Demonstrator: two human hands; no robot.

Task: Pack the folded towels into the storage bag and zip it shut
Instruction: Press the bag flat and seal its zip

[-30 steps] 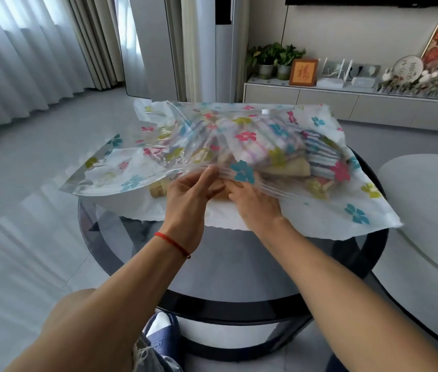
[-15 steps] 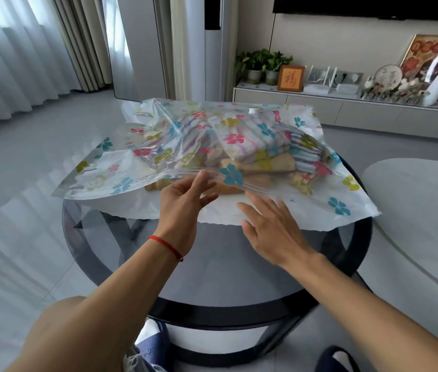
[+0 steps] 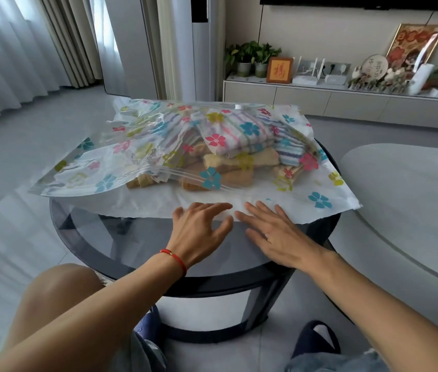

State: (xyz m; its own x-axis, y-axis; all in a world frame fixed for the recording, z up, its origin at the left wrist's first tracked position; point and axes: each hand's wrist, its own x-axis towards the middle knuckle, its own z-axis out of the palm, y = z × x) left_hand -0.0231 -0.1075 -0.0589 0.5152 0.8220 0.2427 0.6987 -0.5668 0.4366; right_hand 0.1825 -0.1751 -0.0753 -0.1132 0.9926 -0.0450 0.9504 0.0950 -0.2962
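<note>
From the head camera, I saw the storage bag (image 3: 142,157) lying across the round glass table (image 3: 137,245), its mouth facing me and unsealed, with the folded towels (image 3: 228,146) stacked inside toward the right. My left hand (image 3: 199,234) and right hand (image 3: 274,234) lay side by side at the bag's near white edge, fingers spread and relaxed, grasping nothing. I judged the film light, slippery and floppy, the towels soft; the zip strip (image 3: 185,174) looked like the place to pinch. The bag's left corner overhung the table rim, so it could slide. Open floor lay on the left; a pale second table (image 3: 400,200) stood close on the right.
</note>
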